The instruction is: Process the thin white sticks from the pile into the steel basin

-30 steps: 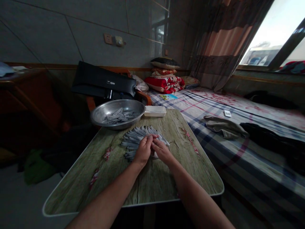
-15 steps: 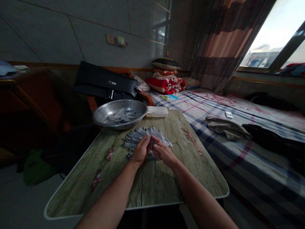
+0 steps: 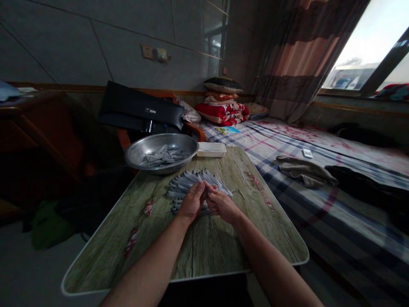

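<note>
My left hand (image 3: 192, 201) and my right hand (image 3: 223, 205) meet above the near side of a pile of slim, pale pens (image 3: 182, 182). Both are closed, fingertips pressed together. A slim pen seems to be pinched between them, though the fingers hide most of it. Fanned out on the small wood-patterned table (image 3: 220, 256), the pens show dark ends on the far and left sides. Behind them stands a wide metal basin (image 3: 131, 158) with more loose, pale pen parts (image 3: 164, 155) inside. A shallow white tray (image 3: 211, 153) sits beside the basin, with something thin in it.
To the right is a bed with a checked sheet (image 3: 255, 147), bearing a grey cloth (image 3: 303, 170), dark clothing and folded red bedding (image 3: 220, 113). A black monitor (image 3: 140, 108) leans on a wooden chair behind the basin. At far left stands a wooden desk (image 3: 47, 115).
Both hands have shifted slightly to the right and drawn closer together at the fingertips. The thin piece between them shows less than before. The pile, basin and tray look unchanged.
</note>
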Motion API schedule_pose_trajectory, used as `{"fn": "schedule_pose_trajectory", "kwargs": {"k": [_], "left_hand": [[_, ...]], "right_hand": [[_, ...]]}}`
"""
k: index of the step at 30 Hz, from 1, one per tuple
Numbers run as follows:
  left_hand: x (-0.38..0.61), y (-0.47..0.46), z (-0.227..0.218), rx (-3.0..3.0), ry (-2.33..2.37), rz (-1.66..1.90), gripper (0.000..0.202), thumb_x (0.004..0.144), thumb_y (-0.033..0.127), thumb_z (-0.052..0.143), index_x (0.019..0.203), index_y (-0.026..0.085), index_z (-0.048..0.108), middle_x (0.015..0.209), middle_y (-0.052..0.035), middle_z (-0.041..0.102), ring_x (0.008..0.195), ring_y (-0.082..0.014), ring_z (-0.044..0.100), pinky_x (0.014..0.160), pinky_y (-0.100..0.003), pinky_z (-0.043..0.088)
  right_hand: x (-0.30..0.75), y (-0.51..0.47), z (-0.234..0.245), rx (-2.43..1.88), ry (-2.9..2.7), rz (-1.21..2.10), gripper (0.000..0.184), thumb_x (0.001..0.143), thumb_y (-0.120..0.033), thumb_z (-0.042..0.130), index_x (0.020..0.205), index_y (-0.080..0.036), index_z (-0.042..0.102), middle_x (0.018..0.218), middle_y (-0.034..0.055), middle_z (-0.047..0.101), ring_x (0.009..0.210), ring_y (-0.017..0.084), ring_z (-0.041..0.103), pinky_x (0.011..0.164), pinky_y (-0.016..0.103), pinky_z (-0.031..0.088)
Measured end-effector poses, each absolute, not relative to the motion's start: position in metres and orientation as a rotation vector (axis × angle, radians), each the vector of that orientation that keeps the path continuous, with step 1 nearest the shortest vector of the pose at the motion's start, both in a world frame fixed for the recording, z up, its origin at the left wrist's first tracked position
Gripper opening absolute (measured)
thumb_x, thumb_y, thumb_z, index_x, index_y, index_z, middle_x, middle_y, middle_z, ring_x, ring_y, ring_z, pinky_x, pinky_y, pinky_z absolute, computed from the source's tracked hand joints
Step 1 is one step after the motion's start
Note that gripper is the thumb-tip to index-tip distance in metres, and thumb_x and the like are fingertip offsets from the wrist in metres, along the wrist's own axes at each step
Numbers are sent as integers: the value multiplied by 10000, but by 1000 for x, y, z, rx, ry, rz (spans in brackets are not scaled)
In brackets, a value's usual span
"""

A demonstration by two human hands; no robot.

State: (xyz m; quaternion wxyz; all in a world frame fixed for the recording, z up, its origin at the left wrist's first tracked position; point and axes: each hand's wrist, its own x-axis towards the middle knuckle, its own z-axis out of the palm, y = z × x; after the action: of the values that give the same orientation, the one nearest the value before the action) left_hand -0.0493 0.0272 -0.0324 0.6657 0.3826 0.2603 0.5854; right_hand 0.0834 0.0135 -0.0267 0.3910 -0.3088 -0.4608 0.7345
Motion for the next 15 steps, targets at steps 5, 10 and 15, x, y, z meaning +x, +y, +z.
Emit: {"fn": "schedule_pose_trajectory", "kwargs": {"k": [5, 10, 15], "left_hand": [[-50, 32, -38, 948, 678, 1327, 396, 739, 547, 811, 829, 193, 657, 788, -33, 748, 740, -190, 708, 672, -288, 543], [-54, 38, -44, 968, 711, 1302, 400, 744, 550, 805, 825, 183, 667, 803, -46, 761, 564, -132, 614, 549, -248, 475], [-57, 37, -41, 951, 713, 1309, 397, 727, 536, 825, 827, 185, 668, 725, -14, 724, 518, -108, 575, 496, -217, 417]], "right_hand": [[84, 17, -36, -793, -1262, 1711, 576, 823, -585, 675, 1257, -219, 577, 606, -82, 363, 472, 86, 269, 440, 216, 170], [81, 16, -34, -816, -1302, 1685, 452, 802, -625, 685, 986, -218, 621, 609, -73, 322, 473, 79, 250, 443, 222, 157], [79, 14, -28, -837, -1332, 1681, 471, 804, -674, 641, 790, -212, 553, 574, -77, 314, 452, 70, 228, 427, 226, 146]]}}
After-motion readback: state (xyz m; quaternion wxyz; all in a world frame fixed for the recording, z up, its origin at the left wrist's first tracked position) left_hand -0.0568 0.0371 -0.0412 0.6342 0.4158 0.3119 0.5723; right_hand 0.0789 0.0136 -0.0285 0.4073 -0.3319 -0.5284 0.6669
